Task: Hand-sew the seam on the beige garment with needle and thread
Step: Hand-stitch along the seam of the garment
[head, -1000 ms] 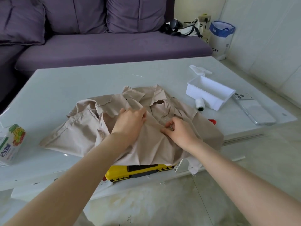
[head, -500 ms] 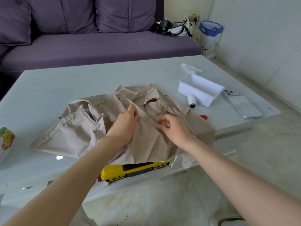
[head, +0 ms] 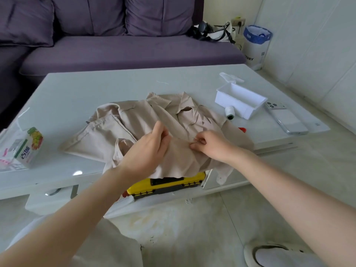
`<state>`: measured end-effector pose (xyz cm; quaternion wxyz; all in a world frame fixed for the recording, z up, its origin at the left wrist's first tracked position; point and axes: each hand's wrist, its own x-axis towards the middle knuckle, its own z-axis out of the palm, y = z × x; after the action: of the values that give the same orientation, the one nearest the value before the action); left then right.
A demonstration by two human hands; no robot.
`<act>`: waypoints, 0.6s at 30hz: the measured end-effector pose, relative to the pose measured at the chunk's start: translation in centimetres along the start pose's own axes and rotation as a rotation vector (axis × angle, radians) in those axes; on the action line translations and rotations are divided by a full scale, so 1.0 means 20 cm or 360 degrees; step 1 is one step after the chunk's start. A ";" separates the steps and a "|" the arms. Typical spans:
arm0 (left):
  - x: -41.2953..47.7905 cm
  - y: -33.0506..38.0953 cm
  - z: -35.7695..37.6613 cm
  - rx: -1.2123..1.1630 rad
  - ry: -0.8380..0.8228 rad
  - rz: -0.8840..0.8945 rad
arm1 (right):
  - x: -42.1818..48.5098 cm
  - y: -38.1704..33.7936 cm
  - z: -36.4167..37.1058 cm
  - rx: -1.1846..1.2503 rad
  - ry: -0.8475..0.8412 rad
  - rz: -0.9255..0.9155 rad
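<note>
Pinching a fold of the beige garment [head: 107, 135] at the centre of the frame with the left hand [head: 152, 147], the person nips what looks like the needle [head: 196, 139] at the seam with the right hand [head: 213, 145], seemingly mid-stitch, and the next move likely calls for drawing it cleanly through.

Shirt [head: 134, 128] is plain beige all over. Far sofa [head: 125, 53] is deep purple, table [head: 86, 89] glossy white. Thread spool [head: 229, 112] is white with a dark green end, tray [head: 240, 101] beside it plain white. Near edge has a yellow case [head: 167, 185] with black trim. Left carton [head: 28, 147]: white, green, fruit print.
</note>
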<state>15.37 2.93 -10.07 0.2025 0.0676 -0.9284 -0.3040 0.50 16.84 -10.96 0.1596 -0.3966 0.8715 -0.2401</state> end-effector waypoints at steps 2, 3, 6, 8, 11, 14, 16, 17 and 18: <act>-0.06 -0.01 0.01 -0.0005 -0.0013 -0.0038 | -0.06 0.01 -0.01 0.0111 0.0005 0.0005; -0.08 -0.02 0.02 0.0004 -0.0025 -0.0074 | -0.09 0.01 0.00 0.0185 0.0024 0.0002; -0.14 -0.06 0.07 0.0181 -0.0127 -0.0221 | -0.19 0.04 0.02 0.0317 0.0042 0.0016; -0.18 -0.10 0.10 0.0371 -0.0252 -0.0303 | -0.24 0.06 0.04 0.0338 0.0019 0.0039; -0.21 -0.12 0.13 0.0728 -0.0675 -0.0386 | -0.29 0.08 0.05 0.0301 0.0010 0.0084; -0.23 -0.10 0.16 0.0880 -0.0887 -0.0418 | -0.29 0.08 0.04 0.0289 0.0058 0.0080; -0.22 -0.10 0.18 0.0839 -0.0712 -0.0420 | -0.29 0.06 0.02 0.0291 0.0050 0.0042; -0.21 -0.10 0.19 0.0760 -0.0607 -0.0423 | -0.30 0.05 0.02 0.0286 0.0042 0.0017; -0.20 -0.08 0.19 0.0644 -0.0510 -0.0423 | -0.30 0.03 0.01 0.0281 0.0035 -0.0006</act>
<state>17.33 4.64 -15.24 -0.0060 0.1788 -0.9734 -0.1433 3.98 21.76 -11.02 0.1838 -0.3800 0.8480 -0.3206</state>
